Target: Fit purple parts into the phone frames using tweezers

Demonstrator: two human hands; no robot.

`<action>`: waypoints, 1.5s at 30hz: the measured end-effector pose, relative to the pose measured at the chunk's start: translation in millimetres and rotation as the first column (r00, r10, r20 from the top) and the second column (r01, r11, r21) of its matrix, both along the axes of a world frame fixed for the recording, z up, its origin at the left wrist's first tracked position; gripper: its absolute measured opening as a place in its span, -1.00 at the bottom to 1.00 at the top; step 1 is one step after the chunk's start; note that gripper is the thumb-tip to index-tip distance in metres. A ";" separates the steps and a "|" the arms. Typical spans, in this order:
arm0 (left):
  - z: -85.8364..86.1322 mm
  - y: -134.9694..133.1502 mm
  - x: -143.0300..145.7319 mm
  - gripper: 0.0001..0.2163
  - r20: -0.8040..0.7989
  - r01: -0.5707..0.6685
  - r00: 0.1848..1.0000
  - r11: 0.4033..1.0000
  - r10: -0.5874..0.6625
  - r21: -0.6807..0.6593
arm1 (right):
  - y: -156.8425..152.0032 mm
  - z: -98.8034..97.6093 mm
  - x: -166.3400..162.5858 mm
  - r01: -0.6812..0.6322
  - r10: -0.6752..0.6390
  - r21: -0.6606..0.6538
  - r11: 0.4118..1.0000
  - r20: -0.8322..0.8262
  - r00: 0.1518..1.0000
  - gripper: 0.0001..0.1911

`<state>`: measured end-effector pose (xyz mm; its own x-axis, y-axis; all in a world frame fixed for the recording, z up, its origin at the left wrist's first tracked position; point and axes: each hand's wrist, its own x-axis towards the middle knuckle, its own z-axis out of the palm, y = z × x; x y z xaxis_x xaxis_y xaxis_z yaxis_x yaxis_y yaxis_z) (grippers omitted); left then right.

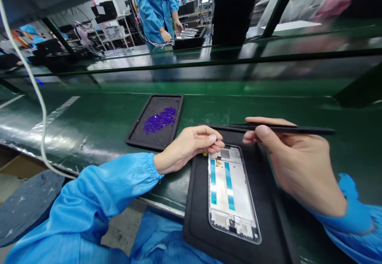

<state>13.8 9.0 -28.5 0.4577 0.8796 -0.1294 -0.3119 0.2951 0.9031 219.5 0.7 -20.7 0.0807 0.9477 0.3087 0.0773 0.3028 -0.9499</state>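
A phone frame [229, 194] with two blue strips lies face up in a black tray [199, 216] at the table's near edge. My left hand [188, 146] rests at the frame's top left corner, fingertips pinched together on a tiny purple piece. My right hand [295, 164] hovers over the tray's right side, fingers closed around black tweezers [286, 129] that lie level, tips pointing left above the frame's top end.
A second black tray [140, 131] holds several small purple pieces [159, 119] left of my hands. A white cable [36, 93] hangs at the left. Beyond the green conveyor [268, 105], a person in blue handles a black tray [189, 41].
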 end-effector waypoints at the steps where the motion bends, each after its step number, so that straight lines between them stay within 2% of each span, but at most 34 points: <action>1: -0.1 0.1 -0.8 -0.76 0.010 -0.011 1.000 1.000 0.012 -0.012 | -1.1 0.2 -0.4 0.009 -0.009 0.001 1.000 0.020 1.000 -0.74; 9: -4.2 1.1 -0.3 -0.79 0.050 -0.061 0.997 0.994 0.066 -0.094 | -4.3 -4.7 -2.1 -0.036 0.041 -0.062 0.997 0.071 0.997 -0.70; 15: -5.7 -0.7 0.4 -0.77 0.089 -0.091 0.991 0.992 0.098 -0.088 | -3.1 -11.0 -1.6 -0.041 0.053 -0.065 0.997 0.208 0.977 -0.72; 25: -7.1 -1.4 0.4 -0.70 0.053 -0.075 0.995 0.995 0.079 -0.069 | -3.3 -8.5 -4.6 -0.084 0.099 -0.085 0.993 0.195 0.976 -0.79; 34: -4.0 -2.3 1.7 -0.61 -0.005 -0.086 0.996 0.996 0.086 -0.038 | -0.3 -12.8 -0.5 -0.077 0.105 -0.137 0.987 0.204 0.973 -0.74; 45: -9.3 -1.0 1.5 -0.67 -0.030 -0.072 0.997 0.997 0.072 -0.001 | -1.5 -10.4 -1.2 -0.092 0.117 -0.116 0.989 0.239 0.964 -0.75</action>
